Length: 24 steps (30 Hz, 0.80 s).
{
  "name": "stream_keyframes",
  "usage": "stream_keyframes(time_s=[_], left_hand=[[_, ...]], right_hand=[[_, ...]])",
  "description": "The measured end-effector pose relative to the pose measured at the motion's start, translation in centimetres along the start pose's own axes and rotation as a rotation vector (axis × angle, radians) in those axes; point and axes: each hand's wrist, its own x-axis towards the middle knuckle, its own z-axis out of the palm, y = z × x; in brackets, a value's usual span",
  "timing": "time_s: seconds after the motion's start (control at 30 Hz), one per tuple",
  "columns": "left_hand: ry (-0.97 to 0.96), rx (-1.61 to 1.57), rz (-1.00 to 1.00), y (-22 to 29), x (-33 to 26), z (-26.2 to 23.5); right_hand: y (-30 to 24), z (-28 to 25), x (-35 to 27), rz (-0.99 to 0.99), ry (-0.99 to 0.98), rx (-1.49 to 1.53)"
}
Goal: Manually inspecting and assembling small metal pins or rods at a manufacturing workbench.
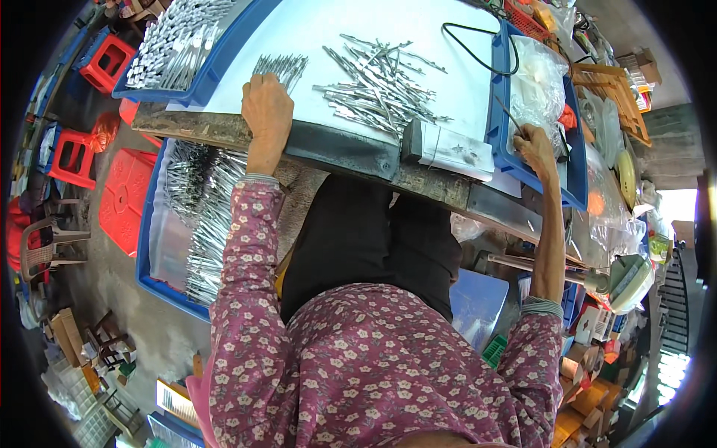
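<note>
Resting on the white surface [299,37], the left hand [266,104] lies curled, its fingers touching a small bunch of metal strips [280,67]. A larger loose pile of strips [377,86] lies just to its right. The right hand [534,145] pinches 1 thin metal piece [508,112] over the blue tray [499,112] holding a clear plastic bag [538,82].

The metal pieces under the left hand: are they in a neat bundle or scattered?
Neat bundle: the metal pieces lie side by side under the left hand.
</note>
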Motion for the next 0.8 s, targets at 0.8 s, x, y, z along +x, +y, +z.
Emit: stream_keyframes(time_s=[0.8], left_hand=[[-0.133,-0.152,0.453,1.5,0.1,3.0]], right_hand=[[2.5,-1.2,0.5,-0.259,-0.201,-0.079]])
